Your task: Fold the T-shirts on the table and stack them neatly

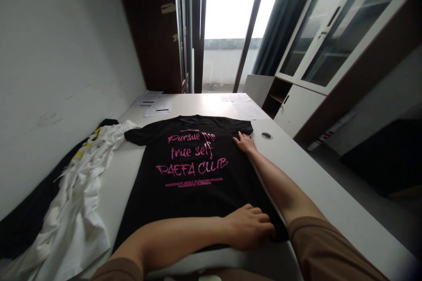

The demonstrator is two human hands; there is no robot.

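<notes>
My white desk (292, 160) stretches out ahead of me; beyond its far right side stands a white glass-fronted cabinet (305, 103); on the desk, right before me, a black short-sleeved T-shirt (187, 204) lies spread out, its pink lettering (180, 170) facing up, "Pursue the true self" among the lines; to its left a crumpled white garment (87, 210) runs along the desk, next to a black garment (29, 210) by the wall; printed papers (158, 104) lie at the far left corner; my left hand (250, 227) reaches across to the shirt's near right corner, fingers curled over it, though I cannot tell whether they pinch the cloth; my right hand (245, 142) rests beside the right sleeve, fingers slightly spread; near it sits a round cable grommet (267, 136).
</notes>
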